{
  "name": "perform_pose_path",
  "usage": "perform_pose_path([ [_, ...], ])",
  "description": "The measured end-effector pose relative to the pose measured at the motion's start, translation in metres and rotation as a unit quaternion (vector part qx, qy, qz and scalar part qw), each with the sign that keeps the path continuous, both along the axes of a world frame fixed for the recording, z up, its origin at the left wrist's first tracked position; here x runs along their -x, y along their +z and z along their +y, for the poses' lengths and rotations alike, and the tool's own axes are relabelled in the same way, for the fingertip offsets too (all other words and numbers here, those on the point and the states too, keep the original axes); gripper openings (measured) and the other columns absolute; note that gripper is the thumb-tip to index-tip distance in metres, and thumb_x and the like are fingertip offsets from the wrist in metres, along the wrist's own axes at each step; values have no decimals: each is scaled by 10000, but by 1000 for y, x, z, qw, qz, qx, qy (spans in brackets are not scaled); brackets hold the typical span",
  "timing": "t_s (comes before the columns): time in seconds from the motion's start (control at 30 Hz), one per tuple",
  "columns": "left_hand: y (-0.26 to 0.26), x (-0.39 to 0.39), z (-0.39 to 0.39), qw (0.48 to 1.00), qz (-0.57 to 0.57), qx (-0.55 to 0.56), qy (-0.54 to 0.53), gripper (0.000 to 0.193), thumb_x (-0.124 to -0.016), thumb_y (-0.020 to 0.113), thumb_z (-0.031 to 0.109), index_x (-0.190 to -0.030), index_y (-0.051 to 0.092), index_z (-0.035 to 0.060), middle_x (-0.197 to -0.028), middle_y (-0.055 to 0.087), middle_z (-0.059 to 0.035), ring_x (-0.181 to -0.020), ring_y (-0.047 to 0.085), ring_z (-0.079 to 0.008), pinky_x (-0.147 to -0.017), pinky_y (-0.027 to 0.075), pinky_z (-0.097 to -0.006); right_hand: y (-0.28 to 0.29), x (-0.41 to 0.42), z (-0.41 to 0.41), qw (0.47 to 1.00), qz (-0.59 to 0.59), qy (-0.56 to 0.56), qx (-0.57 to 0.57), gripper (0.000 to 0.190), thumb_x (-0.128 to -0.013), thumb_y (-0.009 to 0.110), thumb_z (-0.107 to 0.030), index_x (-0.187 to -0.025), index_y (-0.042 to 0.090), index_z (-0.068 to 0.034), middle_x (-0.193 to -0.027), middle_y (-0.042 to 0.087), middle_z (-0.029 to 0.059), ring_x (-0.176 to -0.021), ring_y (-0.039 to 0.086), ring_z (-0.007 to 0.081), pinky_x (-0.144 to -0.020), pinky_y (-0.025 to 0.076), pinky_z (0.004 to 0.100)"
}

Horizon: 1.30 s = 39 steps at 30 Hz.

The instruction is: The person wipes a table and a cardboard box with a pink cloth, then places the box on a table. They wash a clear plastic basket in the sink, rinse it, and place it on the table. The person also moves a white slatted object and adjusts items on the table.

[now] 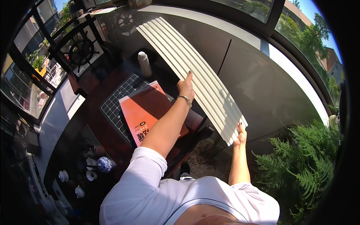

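A long white ribbed panel [194, 76] slants from the upper middle down to the right, raised in front of the grey wall. My left hand [186, 86] grips its near long edge around the middle, thumb lying on the ribbed face. At the panel's lower right end my right hand [240, 135] holds the short edge, with the thumb on top and the other fingers mostly hidden beneath. Below my left forearm, an orange printed box [146, 112] lies on a dark cutting mat with a white grid [111, 105]. A white bottle [144, 63] stands beyond the mat.
A leafy green fern [303, 166] is at the right. Dark wooden furniture with a ship's-wheel ornament [81, 52] stands at the upper left. A blue-and-white porcelain jar [104, 164] and several white teaware pieces sit at the lower left. Windows line the wall above a white ledge [292, 73].
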<state>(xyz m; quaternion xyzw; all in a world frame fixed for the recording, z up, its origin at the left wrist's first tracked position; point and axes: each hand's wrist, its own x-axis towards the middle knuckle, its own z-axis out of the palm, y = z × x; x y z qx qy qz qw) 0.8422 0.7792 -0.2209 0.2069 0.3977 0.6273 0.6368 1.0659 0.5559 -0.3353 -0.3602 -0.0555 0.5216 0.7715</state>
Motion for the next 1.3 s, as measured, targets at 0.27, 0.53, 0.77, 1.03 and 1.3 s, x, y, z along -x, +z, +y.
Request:
perform_pose_path([
  [0.27,-52,118,-17,930,349,-102,60,343,-894,551,182,-1153,463,-25,-1107,566,-112,-1003,558,-166,-871,448,-288,10,-27,89,989,-133,50,-36,311,-798,602,-76,-1093,562,13,-999,614,100,-883,601,231,-813,481,377],
  [0.53,-149,316,-112,720,627,108,279,171,-807,578,67,-958,585,-12,-940,608,-158,-881,590,-292,-768,474,-355,-81,-19,189,997,-25,39,54,342,-763,636,-47,-1092,562,6,-1022,613,106,-942,583,287,-824,474,432],
  [0.77,-233,327,-163,610,776,141,77,431,-847,516,92,-1274,458,73,-1383,388,-116,-1313,305,-277,-1086,208,-409,-86,-1,265,986,-121,39,105,369,-734,694,-71,-1075,571,-2,-1031,595,107,-897,571,253,-769,479,395],
  [1.03,-234,305,-167,508,847,135,79,578,-844,503,272,-1364,307,112,-1453,274,-71,-1359,208,-254,-1102,132,-435,-69,2,328,740,-527,115,403,402,-703,718,-322,-763,627,65,-683,611,123,-620,595,282,-602,474,402],
  [1.3,-229,306,-166,513,840,173,38,635,-828,518,291,-1395,280,129,-1468,227,-64,-1359,200,-280,-1104,128,-440,-67,5,335,614,-670,86,408,518,-750,657,-408,-928,589,74,-910,627,195,-844,624,316,-713,518,393],
])
